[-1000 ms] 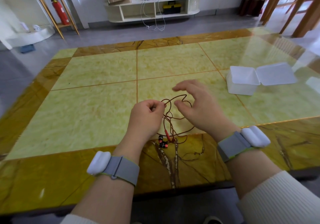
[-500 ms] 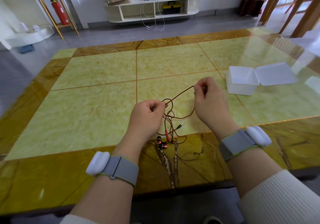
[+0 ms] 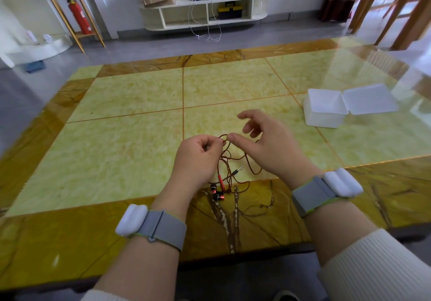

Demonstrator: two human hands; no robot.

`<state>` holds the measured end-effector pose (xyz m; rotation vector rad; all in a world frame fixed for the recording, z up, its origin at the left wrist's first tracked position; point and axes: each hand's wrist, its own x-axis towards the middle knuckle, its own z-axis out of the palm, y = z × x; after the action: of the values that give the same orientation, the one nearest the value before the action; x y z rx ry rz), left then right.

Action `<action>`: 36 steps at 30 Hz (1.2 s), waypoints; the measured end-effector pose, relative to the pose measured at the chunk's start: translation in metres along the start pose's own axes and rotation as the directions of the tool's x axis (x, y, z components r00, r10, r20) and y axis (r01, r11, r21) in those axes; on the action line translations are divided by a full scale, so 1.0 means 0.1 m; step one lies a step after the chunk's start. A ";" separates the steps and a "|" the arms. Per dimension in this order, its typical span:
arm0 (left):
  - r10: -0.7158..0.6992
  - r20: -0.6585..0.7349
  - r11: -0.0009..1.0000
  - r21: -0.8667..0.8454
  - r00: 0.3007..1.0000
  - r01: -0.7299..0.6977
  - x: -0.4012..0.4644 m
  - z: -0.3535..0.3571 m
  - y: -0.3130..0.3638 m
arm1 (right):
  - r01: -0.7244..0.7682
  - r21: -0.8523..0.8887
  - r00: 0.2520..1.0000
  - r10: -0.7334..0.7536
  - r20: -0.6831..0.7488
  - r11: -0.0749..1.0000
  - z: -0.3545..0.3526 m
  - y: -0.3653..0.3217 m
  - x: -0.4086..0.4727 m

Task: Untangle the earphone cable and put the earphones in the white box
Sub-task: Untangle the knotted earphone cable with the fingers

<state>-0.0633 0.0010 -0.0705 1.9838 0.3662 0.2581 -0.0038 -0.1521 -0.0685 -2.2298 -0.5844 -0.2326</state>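
Observation:
A tangled red-brown earphone cable (image 3: pixel 233 161) lies on the table in front of me, its two black and copper earbuds (image 3: pixel 217 193) near the front and its jack plug (image 3: pixel 238 169) lying free. My left hand (image 3: pixel 198 158) pinches a loop of the cable at its top. My right hand (image 3: pixel 268 147) hovers just right of that loop with fingers spread and the thumb tip close to the cable. The white box (image 3: pixel 326 107) stands open at the right, its lid folded out flat.
The glossy yellow-green marble table (image 3: pixel 128 142) has a brown border and its front edge lies just below my wrists. Wooden chairs (image 3: pixel 401 9) stand at the far right. A low shelf (image 3: pixel 205 11) with clutter lines the back wall.
My right hand let go of the cable strand it had pulled up to the right, and came back down toward the loop with fingers spread. The left hand kept its pinch.

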 end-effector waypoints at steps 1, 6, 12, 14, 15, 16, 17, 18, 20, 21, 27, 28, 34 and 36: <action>-0.001 0.005 1.000 0.004 1.000 0.001 0.00 0.00 0.00 | 0.022 -0.004 1.000 -0.022 0.000 1.000 0.00 0.00 0.00; 0.010 -0.004 1.000 -0.003 1.000 -0.010 0.00 0.01 0.00 | 0.083 -0.073 0.993 -0.077 0.087 0.994 0.08 0.00 0.01; 0.003 -0.006 1.000 -0.013 1.000 -0.003 0.00 0.01 0.01 | -0.017 0.015 1.000 0.017 -0.020 1.000 0.08 -0.01 0.01; -0.011 -0.009 1.000 -0.010 1.000 0.011 0.00 0.00 0.02 | -0.119 0.055 0.986 0.124 -0.113 0.991 0.05 0.03 0.03; -0.015 -0.012 1.000 -0.006 1.000 0.015 0.00 0.00 0.02 | -0.150 0.059 0.979 0.156 -0.131 0.987 0.03 0.06 0.03; -0.016 -0.015 1.000 -0.001 1.000 0.016 0.00 0.00 0.02 | -0.157 0.047 0.978 0.162 -0.128 0.987 0.03 0.07 0.03; -0.015 -0.017 1.000 0.002 1.000 0.015 0.00 0.01 0.02 | -0.141 0.024 0.984 0.142 -0.106 0.990 0.03 0.08 0.02; -0.013 -0.019 1.000 0.001 1.000 0.013 0.00 0.01 0.01 | -0.104 -0.004 0.992 0.103 -0.072 0.995 0.03 0.07 0.01; -0.009 -0.023 1.000 -0.009 1.000 0.009 0.00 0.02 0.01 | -0.016 -0.049 1.000 0.016 0.004 0.999 0.05 0.03 0.00; -0.007 -0.026 1.000 -0.019 1.000 0.007 0.01 0.02 0.00 | 0.010 -0.060 0.999 -0.007 0.039 0.998 0.06 0.01 0.00; -0.015 -0.018 0.999 -0.052 1.000 0.014 0.02 0.00 -0.03 | -0.015 -0.044 0.998 0.018 0.055 0.999 0.08 0.00 0.01; -0.021 -0.017 0.998 -0.054 1.000 0.020 0.02 0.01 -0.03 | -0.053 -0.028 0.999 0.054 0.004 0.998 0.06 0.01 0.01; -0.018 -0.025 0.999 -0.044 1.000 0.017 0.04 0.01 -0.04 | -0.105 -0.024 0.992 0.102 -0.080 0.994 -0.01 0.05 0.02; -0.003 -0.018 0.999 -0.038 1.000 0.003 0.03 0.01 -0.04 | -0.030 -0.055 0.999 0.029 -0.020 0.998 0.03 0.01 0.00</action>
<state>-0.0606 0.0026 -0.0750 1.9442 0.3731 0.2793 -0.0029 -0.1508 -0.0712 -2.2852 -0.5408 -0.2573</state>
